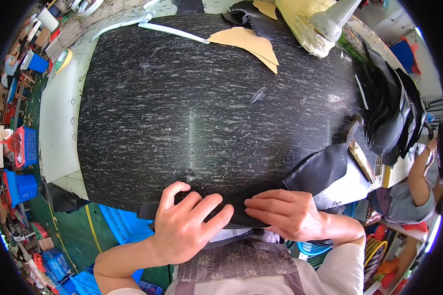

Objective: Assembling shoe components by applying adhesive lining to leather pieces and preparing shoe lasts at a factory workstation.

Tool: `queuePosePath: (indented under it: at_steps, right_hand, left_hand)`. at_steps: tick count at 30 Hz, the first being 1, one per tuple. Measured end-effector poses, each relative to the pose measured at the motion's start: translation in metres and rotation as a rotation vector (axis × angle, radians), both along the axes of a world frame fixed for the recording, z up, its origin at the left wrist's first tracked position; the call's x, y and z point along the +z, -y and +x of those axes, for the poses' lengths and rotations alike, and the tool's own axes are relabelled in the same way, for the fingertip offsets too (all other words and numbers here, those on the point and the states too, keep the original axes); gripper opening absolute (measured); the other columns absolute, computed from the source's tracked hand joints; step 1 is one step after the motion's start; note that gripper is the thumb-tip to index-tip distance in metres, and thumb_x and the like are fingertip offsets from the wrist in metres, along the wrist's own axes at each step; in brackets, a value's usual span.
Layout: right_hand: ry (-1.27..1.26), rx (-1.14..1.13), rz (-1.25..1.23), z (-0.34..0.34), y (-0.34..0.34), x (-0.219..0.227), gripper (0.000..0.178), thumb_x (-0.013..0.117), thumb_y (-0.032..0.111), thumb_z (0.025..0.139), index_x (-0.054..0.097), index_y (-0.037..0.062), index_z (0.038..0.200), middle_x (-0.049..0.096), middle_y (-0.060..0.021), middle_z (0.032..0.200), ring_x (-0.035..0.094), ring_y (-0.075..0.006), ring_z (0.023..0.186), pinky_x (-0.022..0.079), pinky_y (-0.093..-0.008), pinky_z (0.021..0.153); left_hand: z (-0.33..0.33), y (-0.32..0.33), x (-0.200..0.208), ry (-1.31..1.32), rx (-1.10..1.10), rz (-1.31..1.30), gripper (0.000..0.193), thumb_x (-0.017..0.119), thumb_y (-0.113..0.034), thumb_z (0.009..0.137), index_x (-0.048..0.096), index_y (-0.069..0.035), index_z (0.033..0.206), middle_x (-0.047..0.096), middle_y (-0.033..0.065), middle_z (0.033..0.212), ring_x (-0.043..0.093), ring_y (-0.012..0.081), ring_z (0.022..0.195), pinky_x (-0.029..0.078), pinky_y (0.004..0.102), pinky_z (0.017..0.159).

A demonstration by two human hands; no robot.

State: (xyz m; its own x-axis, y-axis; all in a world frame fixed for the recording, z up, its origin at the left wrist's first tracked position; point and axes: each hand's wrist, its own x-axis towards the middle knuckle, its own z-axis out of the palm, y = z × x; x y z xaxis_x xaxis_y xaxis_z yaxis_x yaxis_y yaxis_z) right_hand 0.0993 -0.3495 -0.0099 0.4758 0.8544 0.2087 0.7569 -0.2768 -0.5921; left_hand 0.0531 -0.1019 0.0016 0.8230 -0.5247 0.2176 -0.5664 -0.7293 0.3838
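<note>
1. By a clock face on the counter (157, 113), the soft black sheet piece (320, 169) lies along the near edge, from about 4 o'clock round to 7.
2. The left hand (184, 228), between 6 and 7 o'clock, has its fingers bent and spread over the piece; whether they pinch it, I cannot tell.
3. The right hand (290, 211), near 5 o'clock, lays its fingers side by side on the piece. Its thumb is hidden, so a pinch cannot be confirmed.
4. The step in hand looks like folding or pressing down an edge.
5. The next move probably calls for holding with one hand while the other works along the edge, keeping the fold even.
6. A hammer-like tool (361, 160) rests at 3 o'clock, near a stack of black pieces (391, 110); tan pieces (248, 43) lie between 12 and 1.
</note>
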Motion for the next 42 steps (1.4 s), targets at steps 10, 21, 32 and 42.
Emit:
queuePosePath:
  at_steps: [10, 21, 32, 42]
  right_hand:
    - [0.46, 0.032, -0.346, -0.018, -0.031, 0.013, 0.022, 0.061, 0.015, 0.07, 0.067, 0.0044, 0.09, 0.061, -0.0112, 0.114, 0.056, -0.0104, 0.072, 0.044, -0.0197, 0.06]
    - [0.407, 0.153, -0.231, -0.02, -0.047, 0.012, 0.013, 0.06, 0.017, 0.072, 0.062, 0.0057, 0.079, 0.061, -0.0129, 0.113, 0.061, -0.0204, 0.096, 0.053, -0.0293, 0.086]
    - [0.384, 0.261, -0.239, -0.017, -0.061, 0.011, 0.021, 0.059, 0.018, 0.069, 0.061, 0.0031, 0.083, 0.06, -0.0178, 0.121, 0.061, -0.0222, 0.102, 0.05, -0.029, 0.092]
    - [0.302, 0.157, -0.134, -0.025, -0.072, 0.006, 0.04, 0.061, 0.012, 0.066, 0.066, -0.005, 0.101, 0.063, -0.0155, 0.116, 0.063, -0.02, 0.098, 0.053, -0.0264, 0.084]
  left_hand:
    - [-0.02, -0.017, -0.023, 0.193, -0.084, 0.196, 0.042, 0.058, -0.02, 0.076, 0.068, -0.017, 0.116, 0.058, 0.0038, 0.098, 0.054, 0.016, 0.082, 0.043, 0.0374, 0.08]
    - [-0.023, -0.051, -0.022, 0.413, -0.251, 0.26, 0.025, 0.057, -0.016, 0.077, 0.069, -0.002, 0.092, 0.069, 0.0098, 0.099, 0.061, 0.0194, 0.083, 0.044, 0.0307, 0.083]
    - [-0.029, -0.061, -0.032, 0.149, 0.031, -0.141, 0.026, 0.064, -0.014, 0.07, 0.065, -0.002, 0.092, 0.064, 0.0083, 0.097, 0.059, 0.0196, 0.08, 0.043, 0.035, 0.075]
    - [-0.028, -0.051, -0.045, -0.014, 0.19, -0.476, 0.053, 0.072, -0.003, 0.046, 0.055, -0.003, 0.097, 0.056, 0.0116, 0.092, 0.061, 0.028, 0.071, 0.049, 0.0359, 0.06]
